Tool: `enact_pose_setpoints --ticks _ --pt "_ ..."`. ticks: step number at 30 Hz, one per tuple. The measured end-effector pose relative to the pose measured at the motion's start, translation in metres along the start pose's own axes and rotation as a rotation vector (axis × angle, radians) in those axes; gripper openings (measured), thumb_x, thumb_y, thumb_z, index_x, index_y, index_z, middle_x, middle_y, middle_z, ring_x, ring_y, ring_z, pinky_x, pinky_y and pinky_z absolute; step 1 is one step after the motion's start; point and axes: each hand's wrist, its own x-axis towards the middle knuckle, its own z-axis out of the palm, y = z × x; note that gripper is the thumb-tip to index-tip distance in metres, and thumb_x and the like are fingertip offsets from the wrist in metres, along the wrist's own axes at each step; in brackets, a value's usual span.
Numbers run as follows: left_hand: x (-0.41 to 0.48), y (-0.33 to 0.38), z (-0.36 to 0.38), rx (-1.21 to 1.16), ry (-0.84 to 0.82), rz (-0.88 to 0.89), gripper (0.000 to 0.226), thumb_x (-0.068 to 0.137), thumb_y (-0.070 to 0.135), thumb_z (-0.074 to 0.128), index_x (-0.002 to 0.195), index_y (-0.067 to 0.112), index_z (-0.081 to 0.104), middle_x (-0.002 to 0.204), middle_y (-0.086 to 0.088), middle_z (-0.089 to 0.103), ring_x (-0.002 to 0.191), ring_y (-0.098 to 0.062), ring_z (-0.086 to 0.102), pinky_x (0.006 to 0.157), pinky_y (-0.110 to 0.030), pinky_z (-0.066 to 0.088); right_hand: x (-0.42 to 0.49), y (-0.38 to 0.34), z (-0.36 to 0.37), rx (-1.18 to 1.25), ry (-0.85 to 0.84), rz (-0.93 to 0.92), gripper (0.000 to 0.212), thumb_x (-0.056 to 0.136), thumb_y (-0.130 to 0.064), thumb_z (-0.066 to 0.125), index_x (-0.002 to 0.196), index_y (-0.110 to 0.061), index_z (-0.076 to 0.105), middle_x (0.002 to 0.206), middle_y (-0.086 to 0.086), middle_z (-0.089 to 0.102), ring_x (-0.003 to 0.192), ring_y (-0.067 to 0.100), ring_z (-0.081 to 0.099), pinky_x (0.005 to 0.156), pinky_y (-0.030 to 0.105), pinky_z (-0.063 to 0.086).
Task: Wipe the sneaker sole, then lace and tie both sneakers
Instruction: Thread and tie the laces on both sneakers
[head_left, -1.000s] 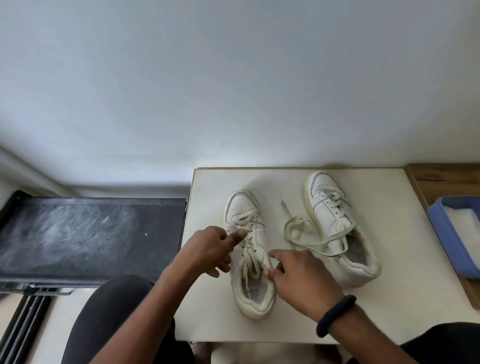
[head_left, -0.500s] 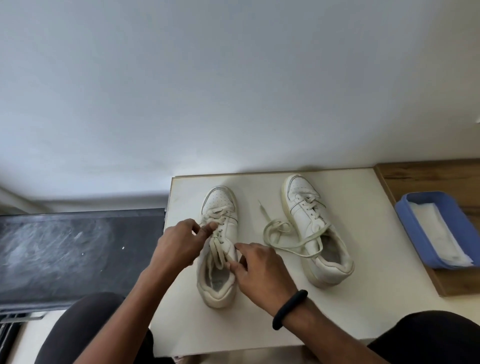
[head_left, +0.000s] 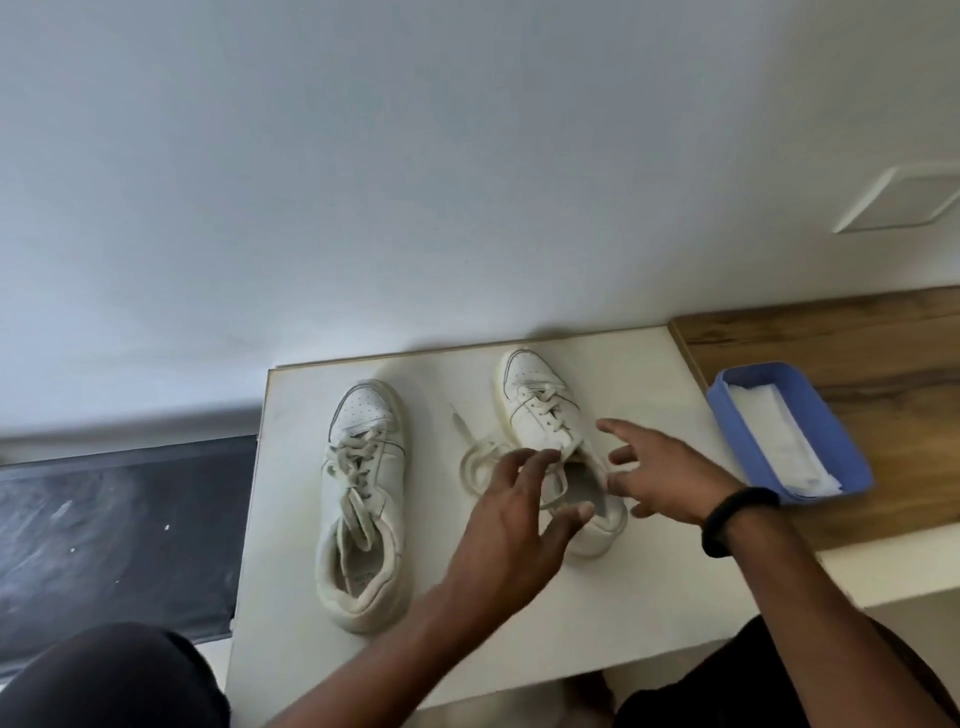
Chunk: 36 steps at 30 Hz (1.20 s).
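Sneakers stood side by side in the head view, toes toward the wall, on the white table (head_left: 649, 597) in the lower middle of the frame. The left-of-centre sneaker (head_left: 363, 493) was threaded up its eyelets; whether it was knotted could not be told. The right-of-centre sneaker (head_left: 540, 415) was crossed only partway, and its loose lace (head_left: 478, 462) lay looped on the table between the two shoes.

The step in hand appeared to be taking up that second shoe. It would go best by finding both lace ends, one per hand, evening them, then snugging each crossing from the toe upward before knotting.

The left hand (head_left: 514, 514) hovered over the shoe's opening with fingers (head_left: 535, 460) spread and holding nothing; blur hid whether they touched the lace. The right hand (head_left: 665, 478), above a black wristband (head_left: 737, 519), was spread wide just beside the collar, also holding nothing.

A blue tray (head_left: 852, 467) with a folded white cloth (head_left: 779, 441) sat at the right.
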Motion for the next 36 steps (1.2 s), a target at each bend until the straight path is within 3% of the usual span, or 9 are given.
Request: enact_pose_setpoints --ticks 4,8,13,19,24,26,28,33,36 --pt "0.021 0.003 0.019 -0.008 0.044 -0.188 0.070 0.099 0.049 0.060 0.158 0.026 0.031 0.160 -0.010 0.037 0.140 -0.026 0.047 0.106 -0.035 0.046 0.005 -0.005 0.016 -0.203 0.024 -0.039 0.074 0.088 -0.023 0.067 0.154 -0.031 0.035 0.144 0.007 0.055 0.113 0.026 0.063 0.081 0.034 0.060" --pt "0.023 -0.003 0.014 0.037 0.071 -0.212 0.062 0.102 0.037 0.060 0.158 0.028 0.036 0.134 -0.003 0.068 0.119 -0.021 0.066 0.089 -0.028 0.047 -0.006 -0.017 0.034 -0.408 0.174 -0.106 0.053 0.086 -0.022 0.062 0.137 -0.024 0.052 0.123 0.012 0.068 0.110 0.034 0.064 0.089 0.037 0.054" --pt "-0.008 -0.022 -0.012 0.187 0.035 -0.191 0.063 0.100 0.039 0.061 0.158 0.028 0.038 0.129 -0.004 0.072 0.115 -0.022 0.070 0.092 -0.038 0.054 -0.030 -0.026 0.068 -0.370 0.152 -0.152 0.060 0.089 -0.021 0.055 0.147 -0.028 0.043 0.124 0.013 0.067 0.112 0.035 0.064 0.093 0.040 0.054" --pt "-0.048 -0.035 -0.032 0.231 0.073 -0.188 0.063 0.098 0.042 0.064 0.157 0.032 0.041 0.125 0.001 0.074 0.114 -0.017 0.070 0.086 -0.024 0.045 -0.054 -0.029 0.109 -0.461 0.164 -0.242 0.064 0.096 -0.029 0.051 0.155 -0.029 0.027 0.115 0.009 0.066 0.102 0.028 0.066 0.082 0.035 0.055" --pt "-0.041 -0.032 -0.044 0.355 0.084 -0.092 0.050 0.089 0.042 0.076 0.135 0.024 0.067 0.101 -0.001 0.078 0.081 -0.023 0.076 0.066 -0.035 0.060 -0.046 -0.040 0.098 -0.547 0.280 -0.320 0.028 0.095 -0.036 0.056 0.121 -0.026 0.055 0.110 0.000 0.066 0.097 0.026 0.067 0.070 0.032 0.048" --pt "-0.034 -0.031 -0.051 0.412 0.091 -0.049 0.047 0.086 0.046 0.079 0.126 0.023 0.070 0.101 0.002 0.076 0.077 -0.022 0.075 0.059 -0.034 0.058 -0.042 -0.044 0.095 -0.539 0.328 -0.380 0.031 0.092 -0.035 0.063 0.121 -0.027 0.056 0.117 -0.005 0.059 0.101 0.021 0.064 0.073 0.030 0.048" --pt "-0.031 -0.032 -0.058 0.425 0.082 -0.045 0.049 0.086 0.053 0.076 0.126 0.025 0.068 0.104 0.006 0.075 0.078 -0.018 0.074 0.061 -0.033 0.057 -0.038 -0.045 0.096 -0.519 0.354 -0.492 0.038 0.085 -0.025 0.071 0.120 -0.028 0.057 0.117 -0.006 0.056 0.097 0.017 0.064 0.070 0.026 0.049" --pt "-0.027 -0.033 -0.071 0.424 -0.013 -0.078 0.045 0.088 0.057 0.072 0.127 0.034 0.068 0.105 0.012 0.075 0.087 -0.012 0.072 0.070 -0.026 0.052 -0.024 -0.041 0.095 -0.470 0.286 -0.683 0.025 0.077 -0.013 0.079 0.094 -0.027 0.067 0.093 -0.010 0.061 0.077 0.015 0.062 0.058 0.021 0.043" --pt "-0.024 -0.038 -0.084 0.324 -0.094 -0.145 0.017 0.087 0.046 0.078 0.100 0.036 0.077 0.083 0.023 0.070 0.071 0.004 0.063 0.064 -0.010 0.039 -0.015 -0.038 0.083 -0.358 0.233 -0.702 0.014 0.083 -0.016 0.073 0.088 -0.029 0.070 0.095 -0.014 0.064 0.078 0.014 0.065 0.063 0.034 0.055"
